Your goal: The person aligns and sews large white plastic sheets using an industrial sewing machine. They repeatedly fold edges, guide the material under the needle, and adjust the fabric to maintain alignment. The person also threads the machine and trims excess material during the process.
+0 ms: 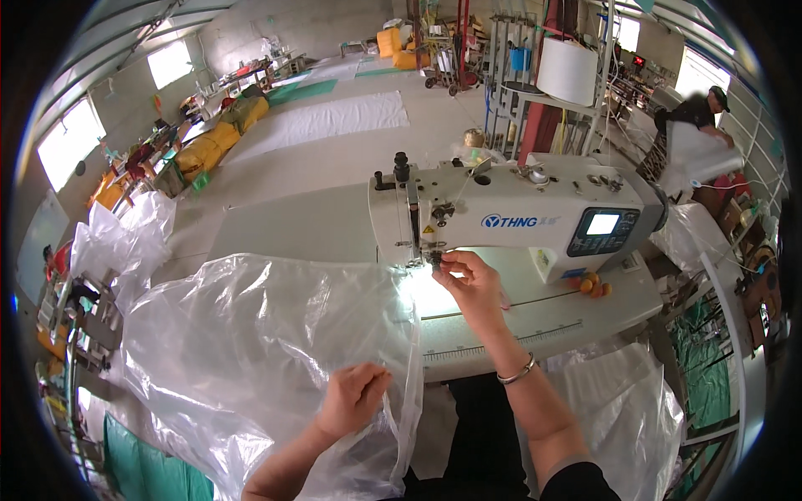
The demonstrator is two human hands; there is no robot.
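Observation:
A white industrial sewing machine (518,213) stands on a pale table (551,313). My right hand (469,280) reaches up to the needle area (430,255), with fingertips pinched at the presser foot under the bright lamp; what it pinches is too small to tell. A large sheet of clear plastic film (242,351) spreads over the table's left side and hangs off the front. My left hand (352,399) is closed on a fold of this film near the table's front edge. A metal bracelet is on my right wrist.
A big white thread cone (568,71) sits on a rack behind the machine. More clear plastic (622,409) hangs at the lower right and another bag (121,238) stands at left. A person (697,113) in dark clothes works at the far right. Long white sheets (326,117) lie on the floor.

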